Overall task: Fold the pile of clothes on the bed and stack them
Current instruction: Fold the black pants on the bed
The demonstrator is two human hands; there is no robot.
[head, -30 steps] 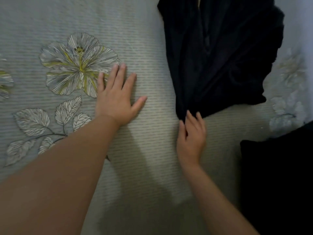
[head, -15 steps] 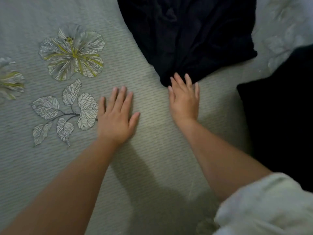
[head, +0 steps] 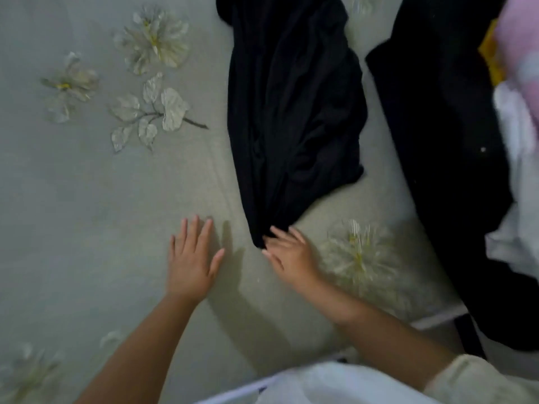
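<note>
Left hand (head: 191,262) flat with fingers spread on the floral bed sheet (head: 87,199), right hand (head: 287,252) fingers straight, touching the black garment's (head: 291,112) near tip, grip unclear, clothes pile (head: 466,141) further right

Rumpled black garment (head: 291,112) on bed (head: 87,199)

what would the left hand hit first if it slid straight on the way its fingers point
Probably nothing soon: the left hand points up over bare bedsheet; the black garment lies to its right.
</note>
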